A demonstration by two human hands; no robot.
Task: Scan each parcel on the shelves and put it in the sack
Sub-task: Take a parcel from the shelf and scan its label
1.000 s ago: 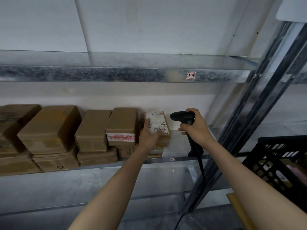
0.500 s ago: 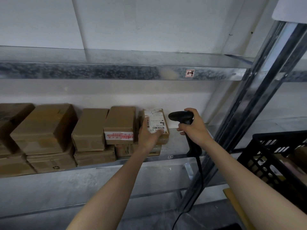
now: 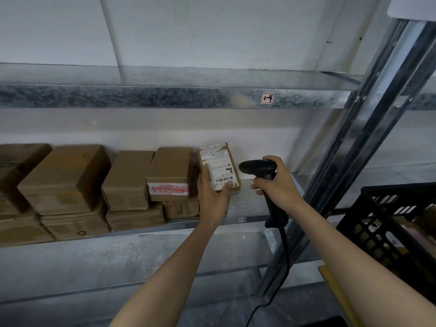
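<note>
My left hand (image 3: pixel 212 197) holds a small brown parcel (image 3: pixel 219 166) with a white barcode label, tilted up off the stack at the right end of the metal shelf (image 3: pixel 179 226). My right hand (image 3: pixel 277 185) grips a black corded barcode scanner (image 3: pixel 258 169), its head pointing left at the parcel's label from close by. Several more brown cardboard parcels (image 3: pixel 132 180) are stacked in two layers along the shelf to the left. No sack is in view.
A black plastic crate (image 3: pixel 389 227) holding items stands at the lower right. A slanted metal upright (image 3: pixel 368 128) of the rack rises between the shelf and the crate. Another shelf (image 3: pixel 165 96) runs overhead, and a lower shelf lies below.
My left hand has tipped the labelled parcel a little more upright toward the scanner. The scanner has stayed close beside it. The view shifted slightly.
</note>
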